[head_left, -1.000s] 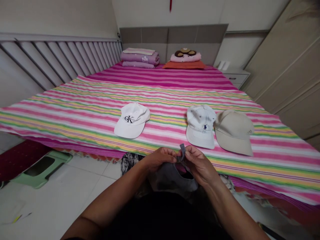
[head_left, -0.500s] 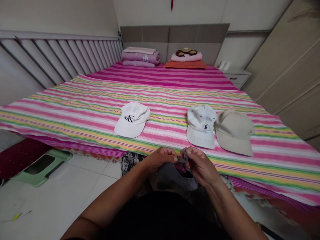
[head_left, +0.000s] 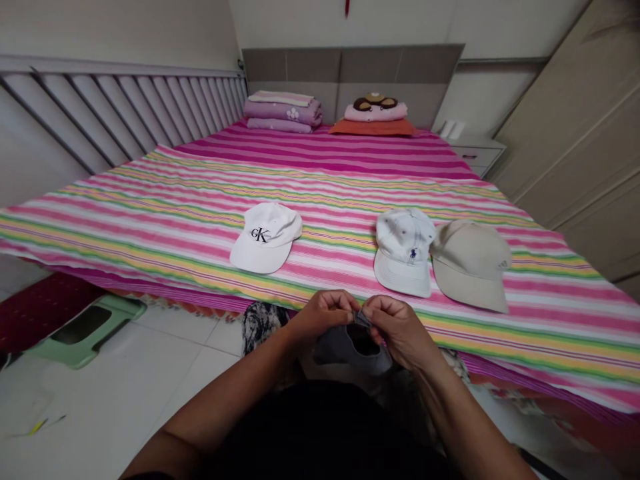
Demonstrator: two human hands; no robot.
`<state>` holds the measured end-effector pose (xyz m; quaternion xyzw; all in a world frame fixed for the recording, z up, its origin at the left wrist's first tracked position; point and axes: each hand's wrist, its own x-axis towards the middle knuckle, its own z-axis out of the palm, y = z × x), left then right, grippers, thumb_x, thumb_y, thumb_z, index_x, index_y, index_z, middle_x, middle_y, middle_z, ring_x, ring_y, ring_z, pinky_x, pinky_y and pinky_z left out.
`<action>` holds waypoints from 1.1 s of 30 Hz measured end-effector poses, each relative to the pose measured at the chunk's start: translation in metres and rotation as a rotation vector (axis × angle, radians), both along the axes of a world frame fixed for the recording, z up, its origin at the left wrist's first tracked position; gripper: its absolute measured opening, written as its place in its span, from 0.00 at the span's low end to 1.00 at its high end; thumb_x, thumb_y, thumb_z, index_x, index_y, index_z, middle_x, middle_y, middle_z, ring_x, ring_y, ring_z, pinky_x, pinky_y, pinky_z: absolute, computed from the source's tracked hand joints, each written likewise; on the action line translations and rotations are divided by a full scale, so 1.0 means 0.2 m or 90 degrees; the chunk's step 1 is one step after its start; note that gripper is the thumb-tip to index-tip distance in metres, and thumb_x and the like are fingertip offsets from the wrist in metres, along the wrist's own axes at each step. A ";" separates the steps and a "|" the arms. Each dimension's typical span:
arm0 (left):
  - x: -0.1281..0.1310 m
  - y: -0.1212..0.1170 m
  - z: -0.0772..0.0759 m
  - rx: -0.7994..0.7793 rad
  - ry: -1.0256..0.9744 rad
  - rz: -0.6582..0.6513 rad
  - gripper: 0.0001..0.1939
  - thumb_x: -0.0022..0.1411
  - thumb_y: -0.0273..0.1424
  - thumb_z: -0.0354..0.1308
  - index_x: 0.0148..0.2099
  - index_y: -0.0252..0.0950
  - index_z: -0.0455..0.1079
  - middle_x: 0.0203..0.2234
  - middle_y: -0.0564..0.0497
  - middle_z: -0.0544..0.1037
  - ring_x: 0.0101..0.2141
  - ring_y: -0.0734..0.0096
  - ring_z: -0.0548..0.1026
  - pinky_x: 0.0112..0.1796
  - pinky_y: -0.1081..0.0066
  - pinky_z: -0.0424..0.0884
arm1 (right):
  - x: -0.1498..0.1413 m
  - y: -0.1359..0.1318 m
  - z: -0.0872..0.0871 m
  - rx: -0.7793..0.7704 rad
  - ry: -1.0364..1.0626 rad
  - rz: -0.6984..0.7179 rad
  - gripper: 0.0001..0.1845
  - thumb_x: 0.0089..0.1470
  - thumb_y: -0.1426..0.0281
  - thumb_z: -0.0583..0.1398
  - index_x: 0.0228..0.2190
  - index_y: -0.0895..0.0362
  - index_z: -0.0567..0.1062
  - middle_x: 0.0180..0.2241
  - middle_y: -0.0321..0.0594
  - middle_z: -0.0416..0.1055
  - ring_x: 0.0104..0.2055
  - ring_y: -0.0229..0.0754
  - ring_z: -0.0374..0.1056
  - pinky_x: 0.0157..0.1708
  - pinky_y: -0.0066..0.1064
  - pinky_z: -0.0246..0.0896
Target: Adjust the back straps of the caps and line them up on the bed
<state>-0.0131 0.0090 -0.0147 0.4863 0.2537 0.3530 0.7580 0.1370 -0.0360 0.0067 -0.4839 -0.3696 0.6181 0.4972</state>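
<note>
Grey baseball cap (head_left: 334,351) just off the near edge of the striped bedspread (head_left: 200,220). My left hand (head_left: 324,317) and right hand (head_left: 397,327) pinched closed on its back strap (head_left: 362,318). Slack pinch could let it slip; my hands half hide it, so a twist might pass unseen.

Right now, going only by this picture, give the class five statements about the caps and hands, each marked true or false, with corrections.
1. The left hand and right hand both hold the grey cap. True.
2. The lettered white cap lies right of the beige cap. False: the lettered white cap lies left of the beige cap.
3. A pale cap lies beside the beige cap. True.
4. Four caps lie on the bed. False: three lie on the bed.
5. Folded bedding lies near the headboard. True.
</note>
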 end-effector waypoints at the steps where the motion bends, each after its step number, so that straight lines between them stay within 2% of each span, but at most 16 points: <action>1: 0.00 0.00 0.00 -0.002 -0.006 0.000 0.09 0.41 0.29 0.64 0.22 0.31 0.67 0.28 0.51 0.71 0.27 0.77 0.67 0.30 0.75 0.60 | 0.00 0.00 0.00 0.006 -0.011 0.003 0.14 0.35 0.65 0.65 0.16 0.59 0.67 0.12 0.29 0.61 0.11 0.27 0.52 0.11 0.20 0.43; 8: 0.00 0.00 -0.02 -0.036 -0.020 -0.045 0.08 0.45 0.29 0.62 0.25 0.31 0.66 0.24 0.52 0.70 0.25 0.78 0.66 0.28 0.76 0.60 | 0.00 -0.01 -0.02 0.001 -0.049 -0.001 0.14 0.37 0.64 0.65 0.17 0.59 0.67 0.11 0.29 0.61 0.11 0.27 0.52 0.12 0.20 0.45; 14: -0.01 0.00 -0.03 -0.074 0.016 -0.097 0.09 0.48 0.32 0.60 0.28 0.31 0.66 0.20 0.54 0.68 0.21 0.80 0.64 0.25 0.77 0.57 | 0.01 -0.01 0.00 0.000 -0.081 0.029 0.16 0.36 0.61 0.65 0.16 0.59 0.66 0.11 0.29 0.60 0.12 0.27 0.52 0.12 0.20 0.45; 18: -0.02 0.00 -0.03 -0.080 0.027 -0.125 0.11 0.46 0.33 0.61 0.29 0.31 0.66 0.20 0.54 0.68 0.20 0.81 0.62 0.23 0.78 0.55 | 0.06 0.00 0.03 -0.007 -0.105 0.130 0.17 0.35 0.61 0.65 0.17 0.59 0.67 0.12 0.28 0.60 0.14 0.27 0.52 0.13 0.21 0.44; 21: -0.02 -0.01 -0.02 -0.071 0.047 -0.160 0.11 0.46 0.34 0.62 0.28 0.31 0.66 0.19 0.55 0.67 0.19 0.82 0.61 0.22 0.78 0.54 | 0.09 0.01 0.04 0.004 -0.136 0.226 0.16 0.36 0.61 0.65 0.17 0.61 0.68 0.14 0.29 0.60 0.16 0.27 0.53 0.16 0.21 0.47; 23: -0.02 0.00 -0.03 -0.059 0.051 -0.179 0.11 0.46 0.34 0.61 0.28 0.31 0.66 0.21 0.54 0.68 0.20 0.82 0.62 0.23 0.78 0.55 | 0.11 0.02 0.04 0.004 -0.160 0.257 0.16 0.37 0.61 0.65 0.18 0.61 0.69 0.15 0.29 0.60 0.17 0.27 0.54 0.16 0.21 0.48; 28: -0.03 0.00 -0.03 -0.056 0.056 -0.165 0.12 0.46 0.34 0.62 0.28 0.30 0.67 0.21 0.54 0.68 0.20 0.81 0.62 0.24 0.78 0.55 | 0.09 0.01 0.04 -0.043 -0.145 0.200 0.17 0.36 0.60 0.65 0.20 0.60 0.68 0.14 0.30 0.63 0.15 0.30 0.57 0.16 0.23 0.52; 33: -0.04 0.00 -0.03 -0.066 0.045 -0.155 0.12 0.46 0.34 0.62 0.29 0.30 0.67 0.21 0.52 0.70 0.21 0.80 0.64 0.24 0.77 0.57 | 0.08 -0.01 0.03 -0.010 -0.087 0.148 0.12 0.37 0.65 0.64 0.21 0.60 0.69 0.16 0.32 0.66 0.18 0.31 0.60 0.20 0.24 0.55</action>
